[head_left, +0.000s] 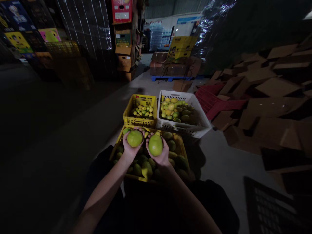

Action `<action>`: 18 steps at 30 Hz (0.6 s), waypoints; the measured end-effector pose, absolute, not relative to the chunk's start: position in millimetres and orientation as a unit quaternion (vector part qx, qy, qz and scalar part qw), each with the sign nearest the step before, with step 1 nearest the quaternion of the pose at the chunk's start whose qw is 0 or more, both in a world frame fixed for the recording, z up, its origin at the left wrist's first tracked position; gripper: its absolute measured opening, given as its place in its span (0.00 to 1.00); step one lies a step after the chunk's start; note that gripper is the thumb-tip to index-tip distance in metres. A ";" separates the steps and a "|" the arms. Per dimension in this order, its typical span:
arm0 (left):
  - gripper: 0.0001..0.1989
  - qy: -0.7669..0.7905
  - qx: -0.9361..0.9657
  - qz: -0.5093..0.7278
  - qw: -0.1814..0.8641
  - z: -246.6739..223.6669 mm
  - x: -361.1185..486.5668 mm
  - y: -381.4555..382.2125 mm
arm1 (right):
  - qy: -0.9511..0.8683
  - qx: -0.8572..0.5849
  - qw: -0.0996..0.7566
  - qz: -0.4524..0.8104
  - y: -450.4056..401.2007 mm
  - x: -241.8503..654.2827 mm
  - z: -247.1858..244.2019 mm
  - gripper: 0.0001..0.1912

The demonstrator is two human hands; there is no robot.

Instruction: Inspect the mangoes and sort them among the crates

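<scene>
My left hand (130,150) is cupped around a green-yellow mango (135,138), palm up. In my right hand (163,157) lies a second green mango (155,145), the fingers curled round its side. Both hands are over the near yellow crate (184,150), which holds many green mangoes (147,169). Behind it stand a smaller yellow crate (140,122) with small yellow-green fruits and a white crate (201,121) with yellow and green mangoes. My forearms hide part of the near crate.
Flattened and open cardboard boxes (275,87) pile up on the right, with a red crate (209,99) among them. Stacked cartons (123,40) rise at the back. Boxes rest on a blue pallet (170,78). A dark crate (270,204) lies at lower right.
</scene>
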State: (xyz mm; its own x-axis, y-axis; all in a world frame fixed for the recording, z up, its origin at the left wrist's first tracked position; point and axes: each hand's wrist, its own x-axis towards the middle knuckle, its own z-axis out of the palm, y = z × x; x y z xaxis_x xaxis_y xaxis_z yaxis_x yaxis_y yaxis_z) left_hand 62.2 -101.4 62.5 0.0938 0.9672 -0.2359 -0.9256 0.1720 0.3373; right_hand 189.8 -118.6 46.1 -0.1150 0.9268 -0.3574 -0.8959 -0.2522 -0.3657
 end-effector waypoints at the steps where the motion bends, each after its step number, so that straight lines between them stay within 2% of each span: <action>1: 0.13 0.197 0.042 0.638 0.743 61.6 62.0 -100.7 | -0.030 -0.257 0.608 0.750 -117.5 189.9 43.2 0.14; 7: 0.18 0.233 -0.025 0.603 0.763 53.7 62.2 -95.5 | 0.012 -0.247 0.605 0.757 -107.2 190.0 26.4 0.09; 13: 0.18 0.264 -0.063 0.605 0.749 54.5 66.2 -92.3 | 0.061 -0.277 0.605 0.744 -103.0 188.7 26.6 0.15; 18: 0.19 0.276 -0.052 0.601 0.749 54.0 68.7 -89.5 | 0.065 -0.290 0.594 0.748 -103.3 188.9 31.5 0.13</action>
State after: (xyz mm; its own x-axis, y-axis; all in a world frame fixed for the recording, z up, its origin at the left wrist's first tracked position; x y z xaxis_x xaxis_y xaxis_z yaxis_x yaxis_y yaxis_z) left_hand 68.7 -89.5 54.0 0.1264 0.8705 -0.4757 -0.9280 0.2732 0.2534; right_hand 188.9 -103.3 31.5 -0.1273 0.8504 -0.5105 -0.9258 -0.2866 -0.2465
